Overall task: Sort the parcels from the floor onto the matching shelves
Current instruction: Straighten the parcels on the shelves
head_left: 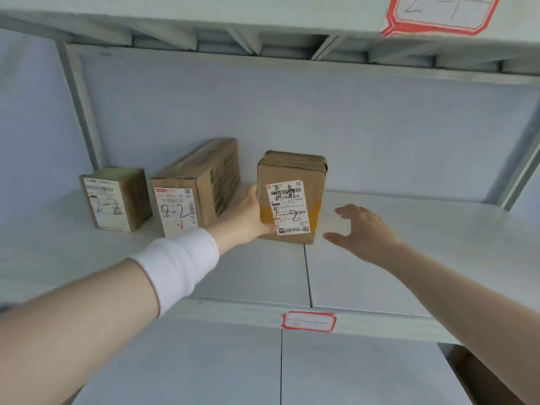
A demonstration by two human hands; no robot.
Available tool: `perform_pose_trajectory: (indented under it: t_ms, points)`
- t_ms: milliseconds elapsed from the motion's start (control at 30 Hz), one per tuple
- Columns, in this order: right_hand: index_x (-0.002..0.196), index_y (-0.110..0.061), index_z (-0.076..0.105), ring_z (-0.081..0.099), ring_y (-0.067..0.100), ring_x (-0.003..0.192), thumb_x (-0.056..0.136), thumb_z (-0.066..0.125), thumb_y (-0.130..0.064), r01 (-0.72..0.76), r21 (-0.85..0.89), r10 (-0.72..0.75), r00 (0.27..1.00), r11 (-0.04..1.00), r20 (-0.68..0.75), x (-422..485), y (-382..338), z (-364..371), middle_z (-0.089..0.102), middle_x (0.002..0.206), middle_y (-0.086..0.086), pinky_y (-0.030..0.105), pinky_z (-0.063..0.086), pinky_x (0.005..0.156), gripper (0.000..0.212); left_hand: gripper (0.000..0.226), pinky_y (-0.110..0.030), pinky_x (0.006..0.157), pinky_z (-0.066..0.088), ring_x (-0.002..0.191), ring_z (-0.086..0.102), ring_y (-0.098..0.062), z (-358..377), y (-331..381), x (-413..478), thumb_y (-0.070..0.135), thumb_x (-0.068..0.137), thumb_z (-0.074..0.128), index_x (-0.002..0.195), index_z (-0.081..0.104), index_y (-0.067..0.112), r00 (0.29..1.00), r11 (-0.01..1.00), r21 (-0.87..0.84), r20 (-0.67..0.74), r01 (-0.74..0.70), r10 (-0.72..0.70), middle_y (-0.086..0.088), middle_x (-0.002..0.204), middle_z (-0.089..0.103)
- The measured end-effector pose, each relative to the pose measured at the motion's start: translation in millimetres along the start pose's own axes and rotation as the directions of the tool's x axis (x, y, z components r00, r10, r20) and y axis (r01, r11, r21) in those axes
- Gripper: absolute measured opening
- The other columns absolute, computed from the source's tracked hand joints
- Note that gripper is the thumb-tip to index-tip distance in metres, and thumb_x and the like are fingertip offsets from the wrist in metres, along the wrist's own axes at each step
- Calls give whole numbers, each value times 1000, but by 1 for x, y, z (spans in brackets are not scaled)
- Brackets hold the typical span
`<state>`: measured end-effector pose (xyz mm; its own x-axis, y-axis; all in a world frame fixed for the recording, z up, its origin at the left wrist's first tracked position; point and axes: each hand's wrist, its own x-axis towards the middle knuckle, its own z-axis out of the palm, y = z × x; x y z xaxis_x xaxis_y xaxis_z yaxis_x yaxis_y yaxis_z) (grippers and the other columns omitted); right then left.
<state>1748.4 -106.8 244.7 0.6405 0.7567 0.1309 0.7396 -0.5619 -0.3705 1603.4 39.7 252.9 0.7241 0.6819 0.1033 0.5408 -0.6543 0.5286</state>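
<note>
Three parcels stand on the shelf [409, 244] in the head view, each with "2-2" handwritten on its label: the left parcel [117, 200], the middle parcel [193, 194] just beside it, and the right parcel [292, 200] a little apart. We judge this third placement nearly done, since the right parcel rests upright on the board. The left hand [248, 213] lies against its left face, thumb across the lower front corner. The fingers are hidden, so we cannot tell whether the grip is closed or merely pressing. The right hand [365, 229] hovers just beside the parcel's right face, fingers spread, holding nothing. The floor is out of view, so we cannot count what remains. The shelf tag [309, 321] is unreadable. The middle parcel sits close to the left hand and could be nudged.
</note>
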Motion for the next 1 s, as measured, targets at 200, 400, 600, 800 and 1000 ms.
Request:
perform_pose_trajectory:
  t_ms: [200, 400, 600, 800, 1000]
  points:
    - [148, -14, 19, 39, 22, 134, 80, 71, -37, -167, 310, 150, 986, 936, 75, 53, 26, 56, 39, 147, 6, 39, 35, 109, 88, 111, -29, 104, 32, 140, 29, -24, 41, -38, 61, 31, 81, 71, 148, -15, 11, 999, 957, -287, -22, 32, -40, -5, 159, 5]
    - [150, -23, 15, 40, 18, 135, 79, 74, -27, -142, 622, 143, 989, 770, 48, 89, 41, 87, 32, 152, -1, 33, 37, 104, 93, 102, -23, 99, 32, 135, 39, -18, 71, -63, 97, 28, 76, 76, 150, 6, 15, 998, 889, -458, -51, 6, -34, -1, 152, 31]
    - [141, -23, 40, 53, 15, 124, 78, 75, -15, -61, 775, 64, 998, 629, 27, 108, 52, 102, 52, 139, -4, 42, 43, 105, 73, 67, -20, 83, 37, 104, 51, -7, 87, -64, 109, 22, 79, 74, 134, 37, 13, 992, 879, -476, -124, -33, -30, 8, 119, 54]
    - [135, -21, 48, 59, 13, 116, 82, 69, -6, -70, 820, 62, 997, 568, 42, 128, 61, 98, 60, 129, -6, 40, 47, 101, 60, 66, -22, 84, 40, 110, 54, -14, 95, -55, 129, 21, 78, 75, 131, 38, 11, 989, 872, -489, -140, -22, -53, 1, 123, 57]
    - [133, -18, 50, 60, 13, 113, 85, 64, -1, -83, 830, 57, 996, 552, 62, 142, 73, 92, 61, 122, -9, 24, 52, 89, 53, 67, -21, 86, 39, 118, 53, -20, 104, -42, 144, 20, 80, 74, 134, 36, 9, 989, 870, -493, -132, -14, -59, -2, 130, 55]
